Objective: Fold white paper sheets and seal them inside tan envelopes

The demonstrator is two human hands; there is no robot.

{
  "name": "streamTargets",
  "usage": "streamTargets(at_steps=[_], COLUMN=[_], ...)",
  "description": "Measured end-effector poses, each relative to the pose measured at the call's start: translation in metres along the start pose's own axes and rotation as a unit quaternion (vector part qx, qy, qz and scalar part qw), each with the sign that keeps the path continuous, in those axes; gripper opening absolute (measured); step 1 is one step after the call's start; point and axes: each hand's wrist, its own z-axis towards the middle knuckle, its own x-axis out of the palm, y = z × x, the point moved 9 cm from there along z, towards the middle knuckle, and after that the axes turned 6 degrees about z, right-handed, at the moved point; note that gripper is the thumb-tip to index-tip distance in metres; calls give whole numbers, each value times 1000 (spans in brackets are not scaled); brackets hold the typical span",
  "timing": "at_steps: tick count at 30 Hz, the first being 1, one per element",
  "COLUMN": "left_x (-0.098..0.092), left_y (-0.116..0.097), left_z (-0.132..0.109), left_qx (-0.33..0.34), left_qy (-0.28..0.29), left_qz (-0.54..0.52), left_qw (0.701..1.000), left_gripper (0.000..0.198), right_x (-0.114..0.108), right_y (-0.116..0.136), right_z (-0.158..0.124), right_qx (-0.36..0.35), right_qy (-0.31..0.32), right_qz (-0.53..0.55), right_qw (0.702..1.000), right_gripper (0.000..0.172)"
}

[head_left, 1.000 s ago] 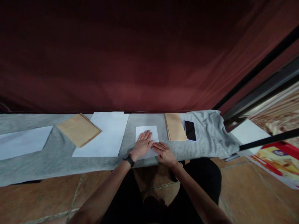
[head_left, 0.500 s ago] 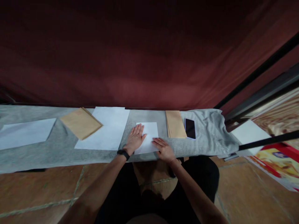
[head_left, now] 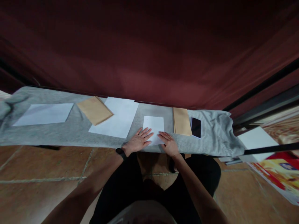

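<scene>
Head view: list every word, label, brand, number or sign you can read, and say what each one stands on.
No text can be read.
Red-and-yellow printed packaging: a blue logo patch, too blurred to read.
Small white sheet: one tiny dark mark near its far edge, too small to make out.
Smartphone: dark screen, nothing readable.

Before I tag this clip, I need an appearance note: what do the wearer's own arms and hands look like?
The left hand and right hand show no gloves, and no sleeves show on the left forearm or right forearm. A dark wristband, perhaps a watch or fitness tracker, is worn on the left. Smaller markings are too dim to make out.
</scene>
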Motion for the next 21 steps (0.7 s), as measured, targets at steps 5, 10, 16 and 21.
streamTargets(at_steps=[5,10,16,21], left_x=[-2,-2,1,0], left_y=[-15,-16,-16,-14], left_z=[-16,-18,-19,-19], left_qx=[47,43,42,44], left_qy=[24,12,-1,-8], left_qz=[3,3,-3,-12], left_qw=[999,999,999,999], left_gripper=[66,63,63,62], right_x=[1,0,-3,-5], right_y=[-2,-1,2,3], right_z=[0,0,1,2], right_qx=[5,3,18,11], right_qy=[-3,-9,-13,-30], right_qz=[-2,-4,-1,9], right_qw=[1000,1000,1000,999], right_gripper=[61,59,59,57])
